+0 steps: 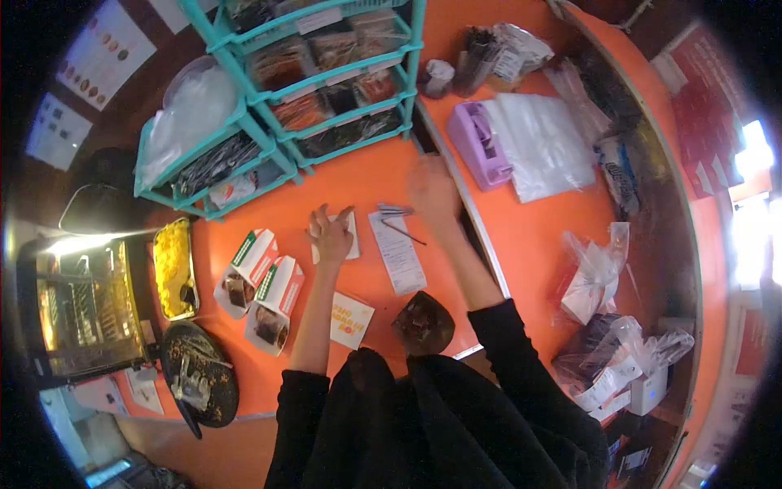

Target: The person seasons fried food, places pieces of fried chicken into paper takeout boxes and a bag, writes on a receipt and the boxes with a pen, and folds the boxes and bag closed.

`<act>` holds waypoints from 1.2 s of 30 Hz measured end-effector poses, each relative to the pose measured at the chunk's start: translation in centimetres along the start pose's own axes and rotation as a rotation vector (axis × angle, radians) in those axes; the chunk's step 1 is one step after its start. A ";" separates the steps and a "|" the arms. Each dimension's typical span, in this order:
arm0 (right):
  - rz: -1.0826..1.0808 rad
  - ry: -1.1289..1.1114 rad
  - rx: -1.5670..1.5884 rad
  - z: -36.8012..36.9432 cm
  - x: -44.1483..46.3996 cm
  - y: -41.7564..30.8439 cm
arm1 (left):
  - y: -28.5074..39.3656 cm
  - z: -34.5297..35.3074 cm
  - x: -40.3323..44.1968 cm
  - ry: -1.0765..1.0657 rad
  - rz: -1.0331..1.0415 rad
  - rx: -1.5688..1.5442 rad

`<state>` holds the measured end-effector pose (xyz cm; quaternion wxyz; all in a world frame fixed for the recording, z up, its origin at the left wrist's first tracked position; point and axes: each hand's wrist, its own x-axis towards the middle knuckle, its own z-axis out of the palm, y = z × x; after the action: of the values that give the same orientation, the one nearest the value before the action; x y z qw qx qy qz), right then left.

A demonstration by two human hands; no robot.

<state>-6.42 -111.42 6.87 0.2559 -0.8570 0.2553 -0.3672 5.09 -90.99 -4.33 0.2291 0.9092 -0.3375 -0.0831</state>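
My left hand (332, 236) has its fingers spread over a small white paper stack (351, 245), touching it. My right hand (432, 189) is smeared by motion near the gap between the two counters, and I cannot see anything in it. A printed receipt (399, 261) lies between my hands, with a thin dark stick (405, 231) across its top. Close to my body are a white card with yellow lettering (351, 320) and a dark container with brown contents (423, 323). Two open red, green and white cartons (255, 259) holding dark brown food lie left of my left hand.
Teal racks (334, 61) of packets stand at the back. A tray of yellow food (173, 265) and a black pan (199, 375) are at left. On the right counter lie a purple holder (481, 147), clear plastic bags (542, 143) and tied bags (593, 277).
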 end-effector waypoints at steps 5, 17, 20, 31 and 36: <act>0.354 0.118 -0.674 -9.7 4.1 8.0 | 2.5 2.7 -2.4 0.302 -0.166 0.156; 0.458 -0.090 -0.018 -12.4 -1.1 14.1 | 2.9 -1.2 0.2 -0.186 -0.465 0.415; 0.470 0.001 -0.383 -12.8 0.5 11.0 | 3.8 -2.7 -0.8 -0.169 -0.429 0.417; -0.145 -0.557 0.782 -13.3 -8.3 -4.2 | 14.7 -15.8 -12.6 0.011 0.726 -0.223; 0.032 -0.694 0.618 -10.6 -15.4 -8.6 | 13.5 -18.6 -17.9 -0.026 0.895 -0.227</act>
<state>-21.59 -98.08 10.94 0.5752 -0.8087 0.0464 -0.1136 -10.58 -81.62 18.35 0.3362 0.6420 -0.6886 -0.0240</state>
